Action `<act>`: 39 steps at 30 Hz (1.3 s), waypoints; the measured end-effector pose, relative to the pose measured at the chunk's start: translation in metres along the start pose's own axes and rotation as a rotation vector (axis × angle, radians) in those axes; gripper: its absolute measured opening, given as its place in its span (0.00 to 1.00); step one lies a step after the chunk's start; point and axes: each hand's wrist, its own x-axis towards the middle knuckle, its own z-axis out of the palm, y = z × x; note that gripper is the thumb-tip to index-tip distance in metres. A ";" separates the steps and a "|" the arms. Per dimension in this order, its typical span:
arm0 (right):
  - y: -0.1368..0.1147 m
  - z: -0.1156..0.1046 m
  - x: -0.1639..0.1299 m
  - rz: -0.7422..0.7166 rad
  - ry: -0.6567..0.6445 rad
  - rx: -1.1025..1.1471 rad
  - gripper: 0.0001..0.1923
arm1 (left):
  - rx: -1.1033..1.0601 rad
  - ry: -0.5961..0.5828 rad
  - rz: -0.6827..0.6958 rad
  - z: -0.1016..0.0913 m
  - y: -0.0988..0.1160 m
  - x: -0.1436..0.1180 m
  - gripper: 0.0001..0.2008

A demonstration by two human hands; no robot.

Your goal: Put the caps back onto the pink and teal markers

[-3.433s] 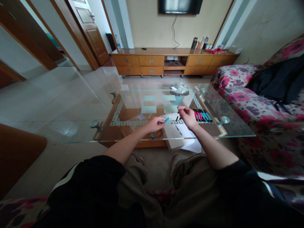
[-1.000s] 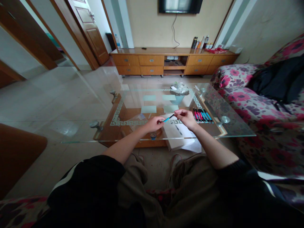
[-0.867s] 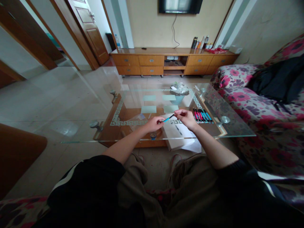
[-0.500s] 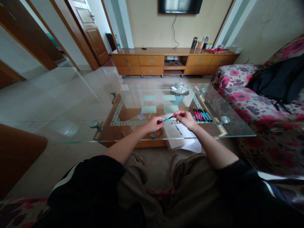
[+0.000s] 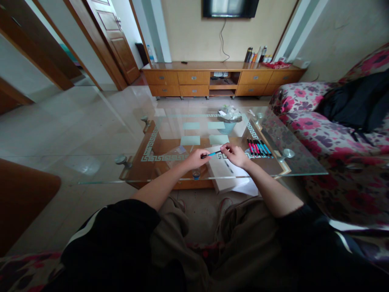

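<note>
Over the glass coffee table (image 5: 100,170) my left hand (image 5: 197,158) holds a blue pen (image 5: 212,153) by its lower end. My right hand (image 5: 235,155) grips the pen's other, black end, so both hands are closed on the same pen. A row of several pink, black and blue pens (image 5: 258,148) lies on the glass just right of my right hand. White paper (image 5: 225,172) lies under my hands near the table's front edge.
A wastebasket (image 5: 228,119) full of rubbish shows beyond the glass. A flowered sofa (image 5: 334,162) with a dark bag runs along the right. A wooden TV cabinet (image 5: 221,79) stands against the far wall, a door at back left.
My right hand has come down and left from a raised position to meet the pen's tip end. The pen has tilted flatter. My left hand has stayed in place.
</note>
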 end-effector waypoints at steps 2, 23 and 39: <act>0.001 0.001 0.001 0.003 0.001 -0.005 0.13 | 0.002 0.006 0.001 0.000 0.000 0.000 0.18; 0.001 0.002 0.000 -0.059 -0.077 -0.016 0.10 | 0.025 0.025 -0.005 0.000 0.000 0.000 0.14; -0.002 0.002 0.000 -0.091 -0.071 -0.038 0.11 | -0.004 0.038 0.005 0.001 -0.003 0.000 0.14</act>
